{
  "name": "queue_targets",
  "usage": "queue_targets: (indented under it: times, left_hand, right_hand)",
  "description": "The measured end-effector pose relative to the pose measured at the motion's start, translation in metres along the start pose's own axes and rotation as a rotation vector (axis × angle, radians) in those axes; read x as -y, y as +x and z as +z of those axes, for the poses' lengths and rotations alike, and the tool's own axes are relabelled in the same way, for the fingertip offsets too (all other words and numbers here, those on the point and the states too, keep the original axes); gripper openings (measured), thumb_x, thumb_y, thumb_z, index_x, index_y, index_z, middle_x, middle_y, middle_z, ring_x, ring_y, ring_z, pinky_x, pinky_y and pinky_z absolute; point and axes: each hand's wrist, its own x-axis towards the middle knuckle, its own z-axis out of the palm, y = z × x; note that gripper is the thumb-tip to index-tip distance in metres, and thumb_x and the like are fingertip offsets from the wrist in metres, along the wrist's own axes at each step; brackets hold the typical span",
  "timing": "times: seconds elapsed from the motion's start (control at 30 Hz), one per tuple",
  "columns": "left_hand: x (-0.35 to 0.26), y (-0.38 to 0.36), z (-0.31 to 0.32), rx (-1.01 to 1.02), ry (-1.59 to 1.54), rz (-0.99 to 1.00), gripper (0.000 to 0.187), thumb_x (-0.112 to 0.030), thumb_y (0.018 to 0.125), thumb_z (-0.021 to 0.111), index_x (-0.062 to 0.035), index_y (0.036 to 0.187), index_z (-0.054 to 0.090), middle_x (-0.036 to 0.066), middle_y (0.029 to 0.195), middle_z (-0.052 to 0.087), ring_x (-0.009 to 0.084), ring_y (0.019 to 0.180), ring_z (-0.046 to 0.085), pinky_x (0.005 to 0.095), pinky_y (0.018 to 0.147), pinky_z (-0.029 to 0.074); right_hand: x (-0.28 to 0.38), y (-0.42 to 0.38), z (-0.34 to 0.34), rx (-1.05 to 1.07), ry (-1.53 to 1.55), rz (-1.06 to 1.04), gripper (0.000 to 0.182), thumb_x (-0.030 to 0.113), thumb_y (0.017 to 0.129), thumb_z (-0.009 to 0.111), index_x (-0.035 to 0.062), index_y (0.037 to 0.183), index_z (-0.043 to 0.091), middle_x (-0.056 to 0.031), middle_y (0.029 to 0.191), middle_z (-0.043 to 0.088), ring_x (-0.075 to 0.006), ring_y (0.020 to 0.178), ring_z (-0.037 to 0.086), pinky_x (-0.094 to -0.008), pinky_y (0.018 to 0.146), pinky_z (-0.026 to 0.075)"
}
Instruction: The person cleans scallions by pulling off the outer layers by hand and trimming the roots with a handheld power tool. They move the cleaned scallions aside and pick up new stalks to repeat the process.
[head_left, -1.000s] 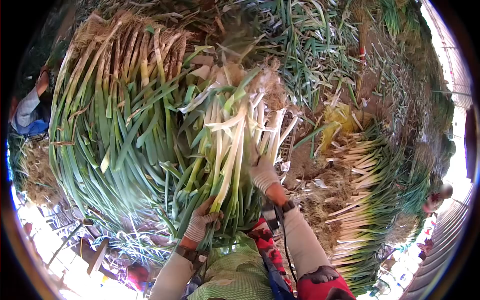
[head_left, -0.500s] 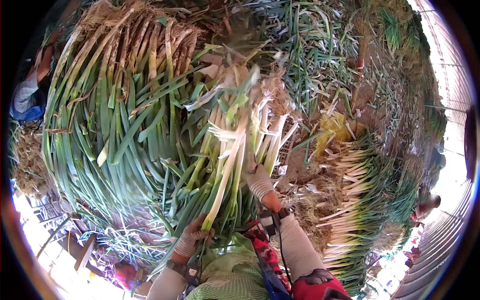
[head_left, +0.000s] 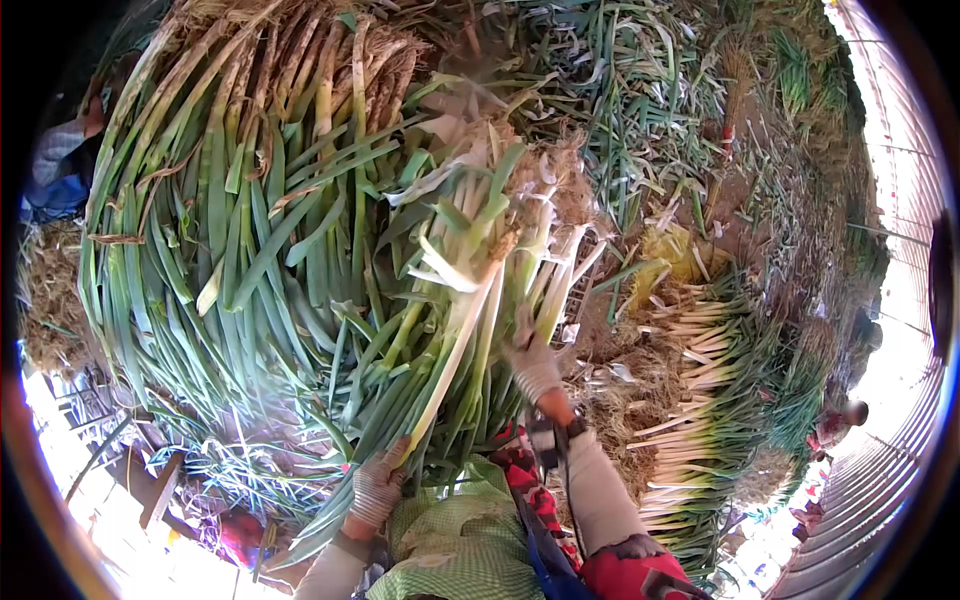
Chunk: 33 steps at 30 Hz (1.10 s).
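My left hand, in a striped knit glove, is closed around the green lower end of a long leek. The leek slants up to the right, its pale shaft ending in brownish roots. White-green peeled strips hang beside its root end. My right hand, in a similar glove with bare fingertips, is beside the leek's right side, near other pale leek shafts. Its fingers are smeared, so I cannot see whether they grip anything.
A large pile of unpeeled leeks with brown roots lies on the left. Cleaned leeks lie in a row on the right beside root scraps. Leaf trimmings cover the ground at the back. A broom lies upper right.
My left hand has shifted slightly left and down, still holding the leek. My right hand has moved a little right and down. Brown roots now show at the leek's upper end.
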Motion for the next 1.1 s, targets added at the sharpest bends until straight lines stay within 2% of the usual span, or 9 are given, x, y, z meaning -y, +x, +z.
queue_targets:
  times: [0.4,0.5,0.63,0.7,0.73,0.83,0.93,1.03,1.1]
  left_hand:
    - [0.030,0.013,0.037,0.064,-0.024,-0.026,0.058,-0.004,0.077,0.061,-0.0162,0.133,0.052,0.019,0.107,0.062,0.0364,0.091,0.063,0.0405,0.078,0.051]
    - [0.028,0.023,0.042,0.166,-0.248,-0.043,0.057,-0.007,0.077,0.063,-0.0113,0.132,0.052,0.023,0.122,0.057,0.0332,0.103,0.062,0.0358,0.088,0.050]
    - [0.045,0.030,0.108,0.411,-0.051,-0.030,0.063,-0.021,0.083,0.059,-0.0182,0.142,0.038,0.025,0.117,0.058,0.0374,0.106,0.058,0.0414,0.090,0.047]
    - [0.013,0.044,0.093,0.616,0.169,-0.188,0.065,-0.026,0.084,0.057,-0.0225,0.145,0.032,0.024,0.113,0.058,0.0404,0.102,0.058,0.0432,0.089,0.047]
    - [0.005,0.047,0.086,0.604,0.206,-0.186,0.060,-0.026,0.085,0.056,-0.0173,0.142,0.038,0.024,0.111,0.058,0.0409,0.097,0.059,0.0436,0.088,0.048]
    - [0.033,0.064,0.048,0.270,0.145,0.137,0.058,-0.017,0.080,0.060,-0.0186,0.136,0.045,0.017,0.107,0.061,0.0376,0.092,0.062,0.0441,0.078,0.051]
    - [0.030,0.107,-0.059,-0.309,0.004,0.306,0.041,-0.011,0.080,0.059,-0.0081,0.121,0.058,0.015,0.098,0.066,0.0385,0.081,0.064,0.0416,0.075,0.053]
    - [0.031,0.162,-0.219,-0.803,0.414,0.260,0.052,-0.013,0.074,0.066,-0.0060,0.124,0.055,0.018,0.117,0.059,0.0352,0.105,0.057,0.0434,0.087,0.047]
    - [0.055,0.189,-0.314,-1.087,1.148,-0.261,0.078,-0.020,0.074,0.070,-0.0074,0.140,0.031,0.018,0.137,0.043,0.0360,0.119,0.048,0.0402,0.098,0.043]
  right_hand:
    - [-0.030,0.015,-0.005,0.105,-0.293,-0.389,0.073,0.027,0.080,0.070,-0.0001,0.138,0.036,-0.0218,0.099,0.066,-0.0283,0.078,0.065,-0.0376,0.070,0.054]
    - [-0.021,0.037,-0.030,0.008,0.088,-0.045,0.047,0.039,0.078,0.070,-0.0001,0.102,0.058,-0.0164,0.088,0.068,-0.0303,0.076,0.065,-0.0401,0.069,0.053]
    - [-0.004,0.016,-0.021,0.184,0.033,0.035,0.052,0.037,0.078,0.071,-0.0016,0.110,0.055,-0.0187,0.085,0.067,-0.0322,0.081,0.065,-0.0385,0.077,0.051]
    - [-0.047,0.034,0.022,0.098,-0.249,-0.533,0.022,0.020,0.083,0.069,0.0032,0.094,0.060,-0.0028,0.064,0.056,-0.0099,0.045,0.048,-0.0256,0.039,0.040]
    - [-0.013,0.019,0.008,0.114,-0.029,-0.324,0.019,0.019,0.084,0.068,0.0044,0.092,0.060,-0.0030,0.064,0.056,-0.0096,0.045,0.048,-0.0257,0.038,0.039]
    - [0.020,0.025,-0.015,0.090,0.507,-0.016,0.019,0.016,0.082,0.068,0.0016,0.090,0.059,-0.0047,0.068,0.058,-0.0107,0.050,0.052,-0.0258,0.038,0.037]
    - [0.031,-0.005,0.040,0.337,0.068,-0.498,0.039,0.023,0.083,0.068,-0.0001,0.110,0.051,-0.0167,0.082,0.060,-0.0246,0.063,0.058,-0.0353,0.056,0.051]
    - [0.086,-0.072,0.055,0.546,-0.223,-0.585,0.067,0.031,0.082,0.069,0.0010,0.135,0.039,-0.0250,0.104,0.058,-0.0339,0.092,0.058,-0.0394,0.088,0.047]
    - [0.101,-0.065,0.044,0.451,0.030,-0.433,0.066,0.028,0.080,0.071,-0.0011,0.131,0.042,-0.0300,0.118,0.053,-0.0339,0.102,0.060,-0.0384,0.080,0.051]
